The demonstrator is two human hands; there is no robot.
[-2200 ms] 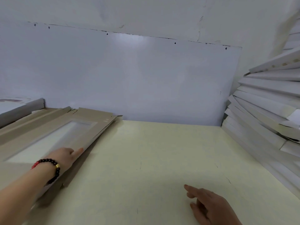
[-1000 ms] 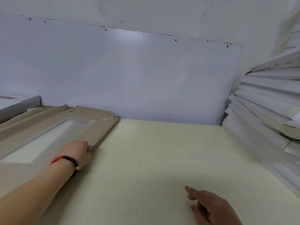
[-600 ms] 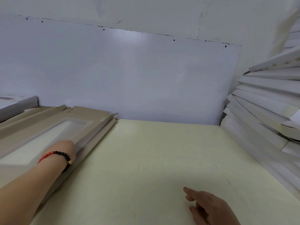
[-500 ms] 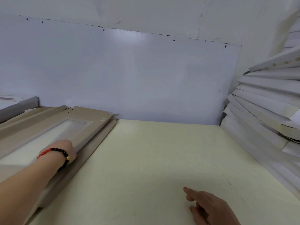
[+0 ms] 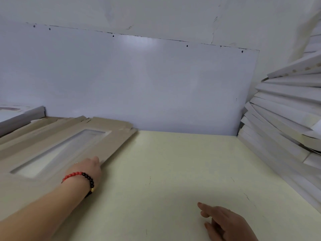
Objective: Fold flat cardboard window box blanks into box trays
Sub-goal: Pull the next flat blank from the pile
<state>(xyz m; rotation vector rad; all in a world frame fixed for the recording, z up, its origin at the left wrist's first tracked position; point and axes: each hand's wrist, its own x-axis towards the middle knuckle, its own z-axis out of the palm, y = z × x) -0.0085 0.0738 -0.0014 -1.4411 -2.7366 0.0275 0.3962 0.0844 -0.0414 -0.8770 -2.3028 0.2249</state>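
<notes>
While the right hand [image 5: 225,223] rests slack on the bench [image 5: 173,171], the left hand [image 5: 87,168] pinches the top blank's [image 5: 107,141] near edge, long axis toward 1 o'clock.

I see a pale yellow-green surface [image 5: 173,171] with a few thin dark scratches. Along its far edge a glossy white panel [image 5: 139,84] stands against a white wall [image 5: 156,13], small dark dots along the panel's top edge. A soft patch of light reflects near the panel's top. The wall shows faint cracks.
</notes>
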